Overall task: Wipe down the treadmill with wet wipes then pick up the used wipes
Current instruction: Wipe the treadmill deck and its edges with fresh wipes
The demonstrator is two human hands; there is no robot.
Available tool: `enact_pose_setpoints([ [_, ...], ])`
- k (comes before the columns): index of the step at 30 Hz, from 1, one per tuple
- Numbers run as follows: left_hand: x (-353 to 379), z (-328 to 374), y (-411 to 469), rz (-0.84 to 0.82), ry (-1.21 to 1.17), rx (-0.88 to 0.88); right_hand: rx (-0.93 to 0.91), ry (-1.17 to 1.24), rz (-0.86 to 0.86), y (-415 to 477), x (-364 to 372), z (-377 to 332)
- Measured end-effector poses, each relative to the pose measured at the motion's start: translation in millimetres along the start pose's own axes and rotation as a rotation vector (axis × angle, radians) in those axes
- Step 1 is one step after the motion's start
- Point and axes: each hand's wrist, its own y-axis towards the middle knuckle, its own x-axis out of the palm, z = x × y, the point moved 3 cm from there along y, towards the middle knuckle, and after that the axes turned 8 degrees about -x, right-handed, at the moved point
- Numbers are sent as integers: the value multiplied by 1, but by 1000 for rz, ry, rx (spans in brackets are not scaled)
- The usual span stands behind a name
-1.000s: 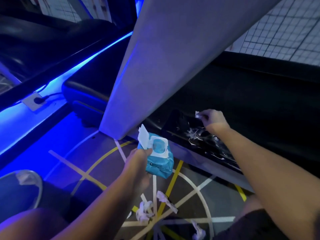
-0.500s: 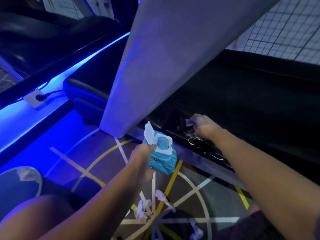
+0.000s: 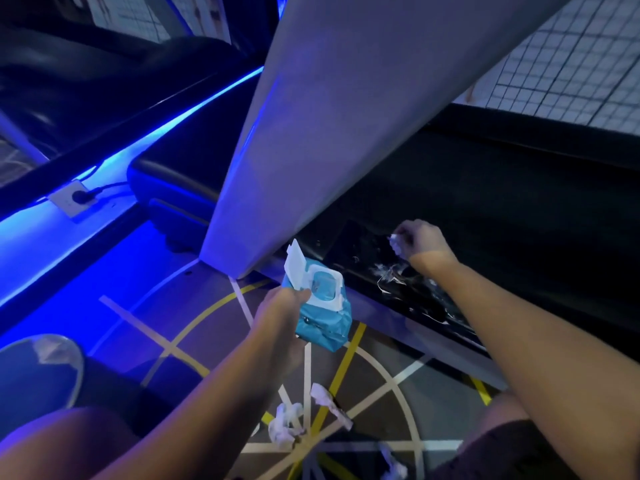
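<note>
My left hand (image 3: 282, 315) grips a teal pack of wet wipes (image 3: 323, 315) with its white lid flipped open, held above the floor beside the treadmill. My right hand (image 3: 420, 242) holds a small crumpled white wipe (image 3: 397, 245) against the treadmill's black side rail (image 3: 363, 244), where wet streaks (image 3: 394, 277) shine. The grey upright (image 3: 346, 116) of the treadmill rises between my hands and the far wall. Three used wipes lie on the floor: one (image 3: 284, 424), another (image 3: 329, 403) and a third (image 3: 393, 467).
The floor (image 3: 207, 323) has yellow and white lines. A blue light strip (image 3: 145, 143) runs along the left, beside a wall socket with a plug (image 3: 74, 199). My shoe (image 3: 38, 372) is at lower left and my knees at the bottom edge.
My right hand moved left along the rail, then back to the right, with the wipe in it. My left hand keeps holding the pack at about the same spot.
</note>
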Motion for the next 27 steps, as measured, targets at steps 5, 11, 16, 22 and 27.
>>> enact_pose_setpoints([
  [5,-19,0,-9,-24,40,-2,185,182,45,19,26,-18],
  [11,-31,-1,-2,10,61,15,21,-35,-119,25,58,-20],
  [16,-35,1,8,46,52,28,113,-134,-154,23,53,-6],
  [22,-27,5,8,28,-49,48,256,-212,-139,15,35,-11],
  [27,-18,5,0,-54,-78,104,301,-110,32,13,16,-6],
])
